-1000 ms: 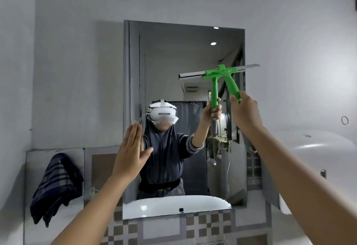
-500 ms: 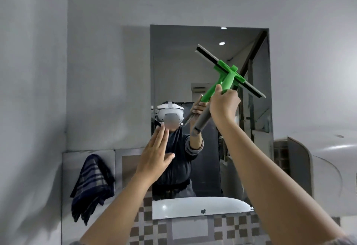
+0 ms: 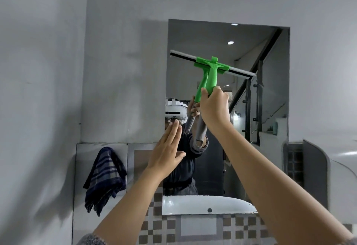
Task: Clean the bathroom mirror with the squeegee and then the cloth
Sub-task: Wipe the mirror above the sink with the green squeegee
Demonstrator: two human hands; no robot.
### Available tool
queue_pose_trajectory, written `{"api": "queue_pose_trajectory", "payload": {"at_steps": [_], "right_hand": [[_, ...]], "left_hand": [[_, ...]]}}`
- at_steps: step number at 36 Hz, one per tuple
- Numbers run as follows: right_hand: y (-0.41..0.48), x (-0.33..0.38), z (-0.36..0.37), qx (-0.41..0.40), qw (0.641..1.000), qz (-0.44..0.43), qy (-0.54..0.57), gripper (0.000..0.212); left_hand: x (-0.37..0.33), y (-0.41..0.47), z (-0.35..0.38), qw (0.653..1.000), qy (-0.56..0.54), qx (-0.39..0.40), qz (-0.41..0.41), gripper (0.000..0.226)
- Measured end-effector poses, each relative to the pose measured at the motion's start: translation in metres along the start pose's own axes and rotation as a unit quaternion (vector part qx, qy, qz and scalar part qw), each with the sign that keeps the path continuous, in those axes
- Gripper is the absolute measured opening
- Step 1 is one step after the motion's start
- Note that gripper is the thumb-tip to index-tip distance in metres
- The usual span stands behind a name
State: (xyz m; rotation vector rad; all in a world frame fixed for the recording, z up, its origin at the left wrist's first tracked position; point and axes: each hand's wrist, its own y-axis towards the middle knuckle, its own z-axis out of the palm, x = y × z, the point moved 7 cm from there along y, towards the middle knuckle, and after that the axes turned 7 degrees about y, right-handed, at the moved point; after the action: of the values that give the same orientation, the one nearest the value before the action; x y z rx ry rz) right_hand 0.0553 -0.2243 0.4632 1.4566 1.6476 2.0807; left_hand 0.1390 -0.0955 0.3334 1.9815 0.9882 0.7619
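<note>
The squeegee (image 3: 211, 70), green plastic with a long straight blade tilted down to the right, lies against the upper glass of the rectangular mirror (image 3: 270, 109). The right hand (image 3: 214, 109) wraps its grey lower handle, arm raised. The left hand (image 3: 167, 148) is flat, fingers straight, at the mirror's lower left edge; a striped cloth (image 3: 105, 179) hangs on the wall beside.

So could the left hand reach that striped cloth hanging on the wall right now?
Probably yes. The left hand is open and empty, raised by the mirror, and the striped cloth hangs lower to its left with nothing between them.
</note>
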Motion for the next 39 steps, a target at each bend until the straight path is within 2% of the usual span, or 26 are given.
{"api": "queue_pose_trajectory", "payload": {"at_steps": [14, 25, 39], "right_hand": [[-0.005, -0.007, -0.019, 0.057, 0.988, -0.080, -0.116, 0.032], [0.014, -0.016, -0.060, 0.090, 0.954, -0.144, -0.246, 0.029], [0.042, -0.036, -0.106, 0.110, 0.928, -0.200, -0.296, 0.019]], "left_hand": [[-0.005, 0.000, -0.006, 1.000, -0.025, 0.005, -0.014, 0.087], [-0.010, 0.002, -0.006, 0.998, -0.050, -0.001, -0.049, 0.085], [-0.011, 0.004, 0.000, 0.993, -0.072, 0.006, -0.097, 0.085]]}}
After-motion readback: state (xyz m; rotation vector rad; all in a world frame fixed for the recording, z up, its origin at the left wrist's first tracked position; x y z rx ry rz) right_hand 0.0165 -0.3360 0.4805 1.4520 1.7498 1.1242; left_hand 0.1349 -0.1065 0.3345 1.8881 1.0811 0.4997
